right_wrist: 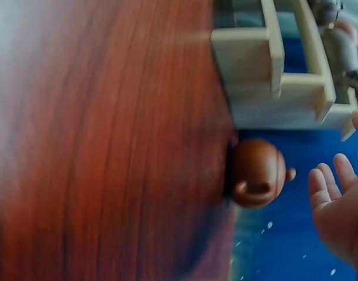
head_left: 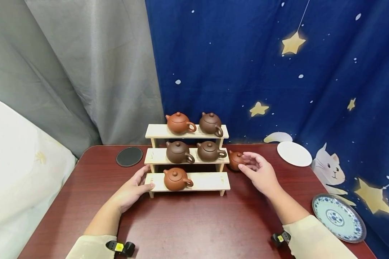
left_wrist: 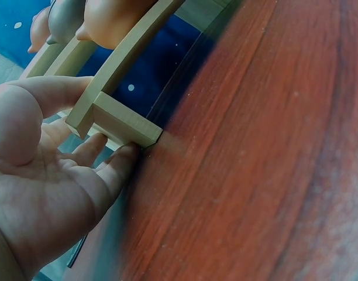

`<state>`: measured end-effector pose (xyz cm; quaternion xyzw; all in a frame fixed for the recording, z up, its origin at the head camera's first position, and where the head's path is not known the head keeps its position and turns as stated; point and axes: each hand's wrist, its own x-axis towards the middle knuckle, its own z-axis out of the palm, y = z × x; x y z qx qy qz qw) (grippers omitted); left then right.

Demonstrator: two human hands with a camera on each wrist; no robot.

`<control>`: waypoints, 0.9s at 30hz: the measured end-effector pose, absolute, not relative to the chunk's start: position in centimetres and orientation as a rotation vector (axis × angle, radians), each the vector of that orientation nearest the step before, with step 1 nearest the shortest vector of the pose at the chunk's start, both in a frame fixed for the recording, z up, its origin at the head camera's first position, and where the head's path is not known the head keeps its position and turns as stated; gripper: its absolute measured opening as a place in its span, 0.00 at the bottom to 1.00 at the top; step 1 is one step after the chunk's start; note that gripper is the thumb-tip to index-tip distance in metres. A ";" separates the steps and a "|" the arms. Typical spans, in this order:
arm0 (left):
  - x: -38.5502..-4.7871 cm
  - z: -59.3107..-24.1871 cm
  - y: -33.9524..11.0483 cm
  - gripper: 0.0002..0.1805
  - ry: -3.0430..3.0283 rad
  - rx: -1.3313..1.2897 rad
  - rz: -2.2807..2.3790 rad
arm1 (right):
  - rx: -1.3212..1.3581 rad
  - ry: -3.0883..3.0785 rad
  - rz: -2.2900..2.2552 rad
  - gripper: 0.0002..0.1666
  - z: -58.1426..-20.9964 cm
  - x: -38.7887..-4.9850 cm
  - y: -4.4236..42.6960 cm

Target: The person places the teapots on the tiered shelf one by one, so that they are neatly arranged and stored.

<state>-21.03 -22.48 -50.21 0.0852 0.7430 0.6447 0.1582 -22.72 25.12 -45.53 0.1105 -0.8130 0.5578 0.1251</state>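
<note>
A three-step wooden display stand (head_left: 207, 182) holds clay teapots. My left hand (head_left: 132, 190) grips its left end, the thumb on the lowest shelf and the fingers by the leg (left_wrist: 125, 120). On the top step are an orange-red teapot (head_left: 178, 124) and a dark brown teapot (head_left: 210, 124). Two more dark brown teapots, one left (head_left: 177, 153) and one right (head_left: 208, 151), occupy the middle step. The lowest bears a reddish teapot (head_left: 175, 180). Right of the stand, a reddish-brown teapot (right_wrist: 256, 170) sits on the table; my right hand (head_left: 260, 174) hovers beside it, fingers loosely bent, apart from it.
A round black mat (head_left: 129, 157) lies left of the stand on the dark red table (head_left: 194, 223). Toward the right edge are a white plate (head_left: 294, 154) and a blue-patterned plate (head_left: 338, 218). Grey and blue curtains (head_left: 230, 72) hang behind.
</note>
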 end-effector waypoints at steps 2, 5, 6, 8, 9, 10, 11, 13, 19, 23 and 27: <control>-21.0 -50.2 -22.5 0.49 2.126 0.244 1.842 | 0.290 -2.379 1.628 0.28 -45.9 -23.4 25.6; -21.0 -50.3 -22.5 0.49 2.125 0.240 1.843 | 0.238 -2.416 1.602 0.29 -46.3 -24.5 26.1; -21.0 -50.2 -22.5 0.49 2.124 0.239 1.843 | 0.222 -2.436 1.584 0.30 -46.4 -24.8 26.2; -21.0 -50.2 -22.5 0.49 2.124 0.238 1.843 | 0.192 -2.478 1.544 0.32 -46.6 -25.5 26.4; -21.0 -50.2 -22.5 0.48 2.124 0.238 1.843 | 0.179 -2.502 1.519 0.33 -46.7 -25.9 26.5; -21.0 -50.2 -22.4 0.48 2.126 0.239 1.844 | 0.165 -2.528 1.495 0.34 -46.8 -26.2 26.5; -21.0 -50.2 -22.4 0.48 2.127 0.242 1.844 | 0.154 -2.553 1.473 0.36 -46.8 -26.5 26.6; -21.0 -50.2 -22.5 0.49 2.130 0.246 1.843 | 0.131 -2.596 1.456 0.38 -47.0 -27.1 26.6; -21.1 -50.3 -22.5 0.49 2.141 0.248 1.833 | 0.035 -2.685 1.522 0.47 -47.9 -28.4 26.5; -21.0 -50.3 -22.5 0.49 2.136 0.250 1.833 | -0.001 -2.683 1.618 0.49 -48.4 -29.1 26.1; -21.0 -50.3 -22.5 0.49 2.128 0.252 1.835 | 0.019 -2.707 1.587 0.49 -48.8 -29.4 25.7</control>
